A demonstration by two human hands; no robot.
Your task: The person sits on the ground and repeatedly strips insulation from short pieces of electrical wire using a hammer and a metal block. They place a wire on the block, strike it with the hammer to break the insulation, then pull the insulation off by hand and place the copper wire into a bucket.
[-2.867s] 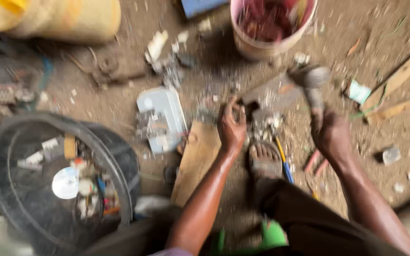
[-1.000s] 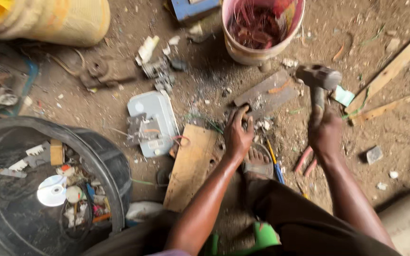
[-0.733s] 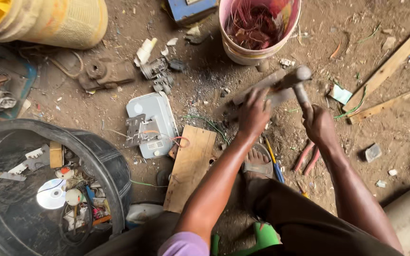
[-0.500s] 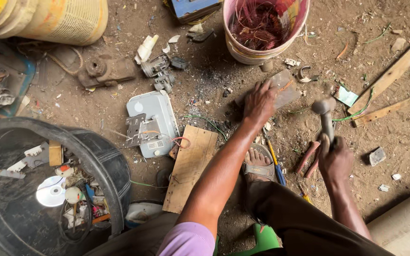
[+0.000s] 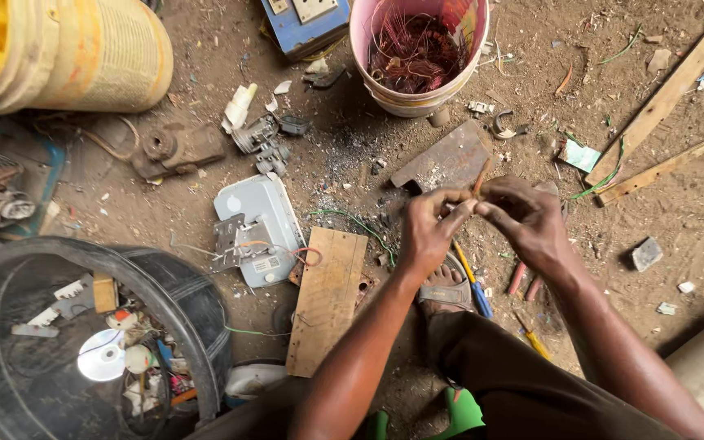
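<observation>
— What takes up most of the ground here?

— The black tub (image 5: 205,326) at lower left, full of scrap bits and a disc, and the yellow bucket (image 5: 83,49) lying on its side at upper left. Beyond the hands stands a pink bucket (image 5: 376,81) with a tangle of reddish copper wire inside, likely set within reach as the place for stripped metal.

— And nearer in?

— A grey casing (image 5: 246,204) with brackets and loose wires lies open beside a wooden board (image 5: 327,297). A flat rusty metal plate (image 5: 446,159) sits on the dirt just beyond the hands, seemingly serving as a work surface. A blue-handled screwdriver (image 5: 473,281) lies by the person's foot.

— What are the hands doing?

— Both meet above the plate. The left hand (image 5: 425,232) is curled, fingertips pinching the lower end of a thin copper-coloured piece (image 5: 479,178). The right hand (image 5: 527,216) closes around it from the other side, fingers bent, apparently to steady it while it is worked.
</observation>
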